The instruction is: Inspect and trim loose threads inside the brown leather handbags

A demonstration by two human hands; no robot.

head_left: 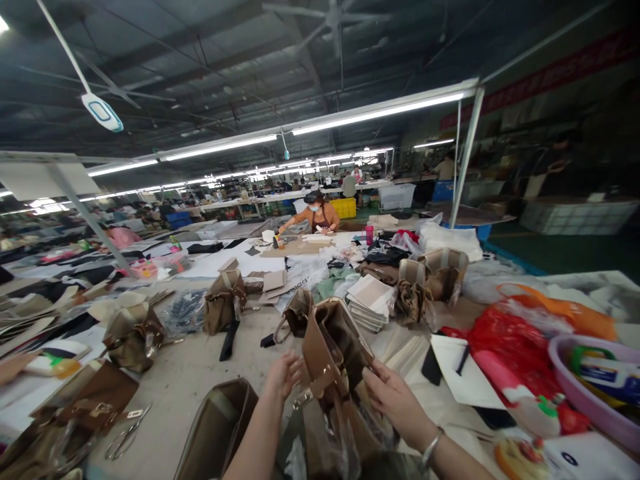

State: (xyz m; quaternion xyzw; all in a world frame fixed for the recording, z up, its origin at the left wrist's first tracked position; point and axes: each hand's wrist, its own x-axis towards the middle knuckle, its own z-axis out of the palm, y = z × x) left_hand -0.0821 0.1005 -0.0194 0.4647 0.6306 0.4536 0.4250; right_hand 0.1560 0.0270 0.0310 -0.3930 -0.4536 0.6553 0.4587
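A brown handbag (323,347) stands upright in front of me, its top gaping and clear plastic hanging at its lower front. My right hand (393,397) pinches the right side of its opening, with a bracelet on the wrist. Just left of the bag, my left hand (287,373) has loosely bent, parted fingers and holds nothing; whether a fingertip touches the bag I cannot tell. Below that hand, a metal clasp (303,399) hangs at the bag's front. Another brown bag (215,430) sits by my left forearm, partly covered by it.
Scissors (127,433) lie at left beside more brown bags (95,400). Stacked beige panels (370,300) stand behind the handbag. At right are a red plastic bag (515,340) and a purple basin (565,373). A masked co-worker (315,217) works across the table.
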